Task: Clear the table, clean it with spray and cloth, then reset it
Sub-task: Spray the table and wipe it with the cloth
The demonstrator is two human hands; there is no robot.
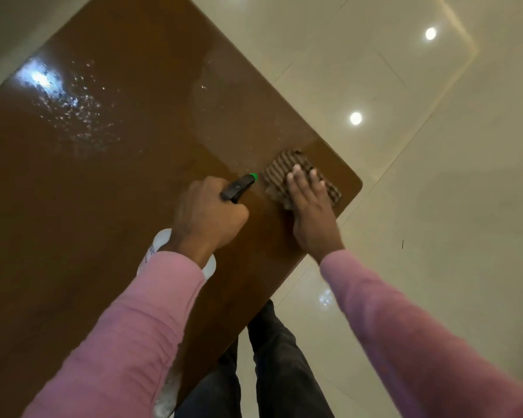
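A glossy brown table (109,182) fills the left and middle of the head view. My left hand (207,217) grips a spray bottle (239,186) with a black trigger head and a green nozzle tip; its white body shows below my wrist. The nozzle points toward the table's right corner. My right hand (310,206) lies flat, fingers spread, on a brown striped cloth (287,168) pressed to the table near that corner. Spray droplets (76,110) glisten on the far left of the tabletop, and a wet smear (224,110) shows near the far right edge.
Shiny cream floor tiles (420,176) surround the table on the right and reflect ceiling lights. The table's rounded right corner (358,181) is close to the cloth. My dark trouser legs (278,357) stand against the near edge of the table.
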